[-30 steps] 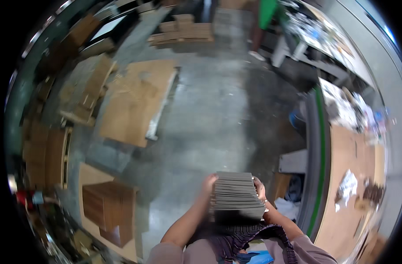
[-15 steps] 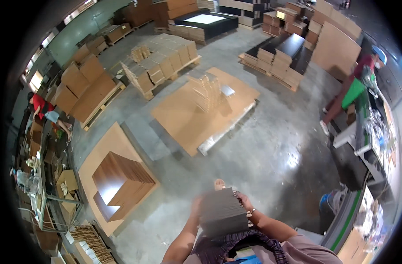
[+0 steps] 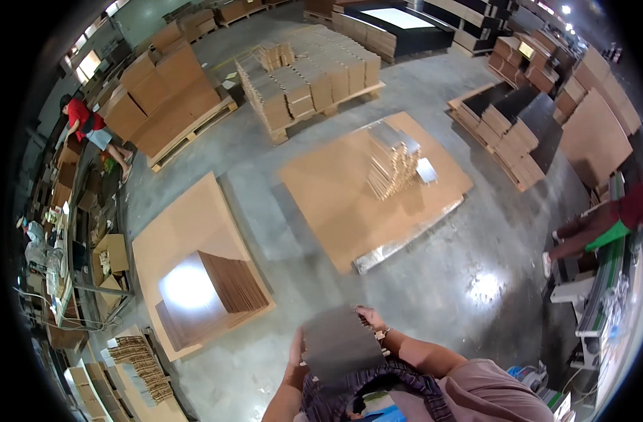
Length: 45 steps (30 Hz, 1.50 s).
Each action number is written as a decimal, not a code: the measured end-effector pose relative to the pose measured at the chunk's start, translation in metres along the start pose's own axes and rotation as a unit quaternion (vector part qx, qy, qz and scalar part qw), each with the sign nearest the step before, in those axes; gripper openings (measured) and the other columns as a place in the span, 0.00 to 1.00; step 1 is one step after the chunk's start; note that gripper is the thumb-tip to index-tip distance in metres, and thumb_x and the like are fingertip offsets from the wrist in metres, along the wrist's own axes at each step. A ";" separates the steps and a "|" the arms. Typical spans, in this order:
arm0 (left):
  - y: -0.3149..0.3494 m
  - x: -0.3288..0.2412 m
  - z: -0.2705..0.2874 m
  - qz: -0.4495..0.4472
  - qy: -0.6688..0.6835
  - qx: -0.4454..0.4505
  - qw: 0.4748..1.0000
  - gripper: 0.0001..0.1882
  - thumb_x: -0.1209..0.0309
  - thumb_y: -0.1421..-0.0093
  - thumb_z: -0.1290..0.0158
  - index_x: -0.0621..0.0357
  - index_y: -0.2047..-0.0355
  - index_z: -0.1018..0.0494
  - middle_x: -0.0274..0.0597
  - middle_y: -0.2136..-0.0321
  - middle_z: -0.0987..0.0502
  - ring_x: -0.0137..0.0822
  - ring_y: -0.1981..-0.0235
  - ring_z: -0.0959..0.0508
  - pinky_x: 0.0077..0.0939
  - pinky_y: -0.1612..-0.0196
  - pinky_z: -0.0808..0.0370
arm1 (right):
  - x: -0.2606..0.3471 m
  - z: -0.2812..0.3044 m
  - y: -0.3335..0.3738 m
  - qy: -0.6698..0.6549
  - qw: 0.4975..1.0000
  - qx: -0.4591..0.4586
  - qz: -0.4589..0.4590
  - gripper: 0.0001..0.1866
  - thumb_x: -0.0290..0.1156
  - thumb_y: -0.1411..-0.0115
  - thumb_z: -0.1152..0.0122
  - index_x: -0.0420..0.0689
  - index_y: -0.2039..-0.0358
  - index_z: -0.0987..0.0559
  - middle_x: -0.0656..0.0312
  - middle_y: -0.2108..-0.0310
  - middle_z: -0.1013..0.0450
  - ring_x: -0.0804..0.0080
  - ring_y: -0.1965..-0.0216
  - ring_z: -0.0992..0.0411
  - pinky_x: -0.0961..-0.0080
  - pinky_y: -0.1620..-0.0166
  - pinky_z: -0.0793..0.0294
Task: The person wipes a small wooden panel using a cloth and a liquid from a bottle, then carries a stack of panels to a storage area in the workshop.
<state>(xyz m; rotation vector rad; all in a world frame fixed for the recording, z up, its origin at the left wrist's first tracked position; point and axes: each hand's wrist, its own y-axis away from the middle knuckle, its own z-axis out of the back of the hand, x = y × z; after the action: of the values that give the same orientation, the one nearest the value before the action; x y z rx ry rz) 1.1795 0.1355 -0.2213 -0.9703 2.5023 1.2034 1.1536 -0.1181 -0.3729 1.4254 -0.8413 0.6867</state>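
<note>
A stack of flat grey-brown panels [image 3: 341,342] is held against my body at the lower middle. My left hand [image 3: 296,349] is closed on its left side, with the fingers partly hidden by the stack. At the far right corner, the fingers of my right hand [image 3: 370,318] wrap the panels' edge. Ahead on the floor lies a big cardboard-covered base [image 3: 321,204], bearing a small stack of panels on edge [image 3: 395,172] and a few flat grey pieces. To my left, a glossy brown panel stack [image 3: 230,285] sits on another cardboard sheet [image 3: 184,218].
Pallets of cardboard-coloured panels [image 3: 314,77], large cartons [image 3: 160,84] and dark panels [image 3: 511,116] stand beyond. A person in red [image 3: 86,123] bends at the left benches. Another person [image 3: 596,225] stands by the green-edged conveyor [image 3: 606,281] at right.
My view has swung left, so the floor stacks appear further right. The panel stack stays in both hands. The foot seen ahead of it earlier is out of sight.
</note>
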 end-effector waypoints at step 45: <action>-0.741 -0.913 -0.019 0.039 -0.144 0.172 0.974 0.26 0.55 0.32 0.62 0.62 0.44 0.33 0.47 0.49 0.26 0.41 0.49 0.26 0.35 0.46 0.29 | 0.605 -0.210 -0.874 -0.607 0.781 0.048 -0.137 0.22 0.48 0.34 0.50 0.43 0.51 0.25 0.56 0.58 0.23 0.64 0.60 0.23 0.62 0.52 0.24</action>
<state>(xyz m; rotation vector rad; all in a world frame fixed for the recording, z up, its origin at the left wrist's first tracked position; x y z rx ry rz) 2.3512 0.2187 -0.2727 -0.5715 2.4179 0.8188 2.2301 -0.0019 -0.3492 2.0061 -1.5206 -0.5678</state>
